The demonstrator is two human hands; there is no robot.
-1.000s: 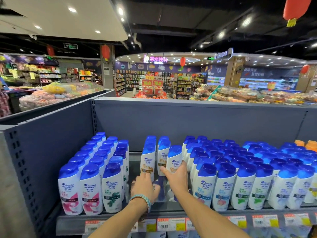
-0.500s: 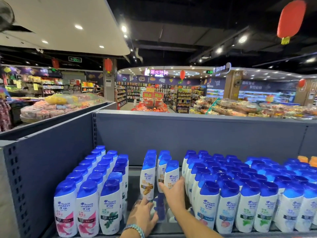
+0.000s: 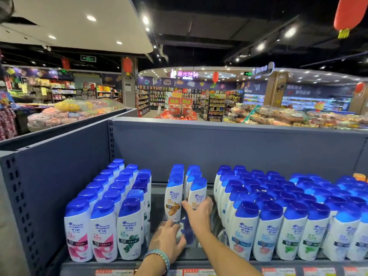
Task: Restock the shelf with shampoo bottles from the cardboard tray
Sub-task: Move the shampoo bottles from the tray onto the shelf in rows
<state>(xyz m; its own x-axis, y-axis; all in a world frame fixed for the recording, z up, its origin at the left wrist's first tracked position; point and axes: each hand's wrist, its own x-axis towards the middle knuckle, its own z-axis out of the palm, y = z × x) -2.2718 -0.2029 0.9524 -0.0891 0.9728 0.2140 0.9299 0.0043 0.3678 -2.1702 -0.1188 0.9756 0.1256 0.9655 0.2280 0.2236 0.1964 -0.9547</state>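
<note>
White shampoo bottles (image 3: 196,193) gripped by both hands: right (image 3: 199,213), left (image 3: 168,239) lower.

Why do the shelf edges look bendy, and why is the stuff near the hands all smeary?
Head view: the wide-angle lens bows the grey shelf wall and stretches the corners. Head view: the left hand and the dark blue bottle beside it are motion-blurred, while the right hand on the ginger-label bottle is sharper. Head view: ceiling lights flare white.
</note>
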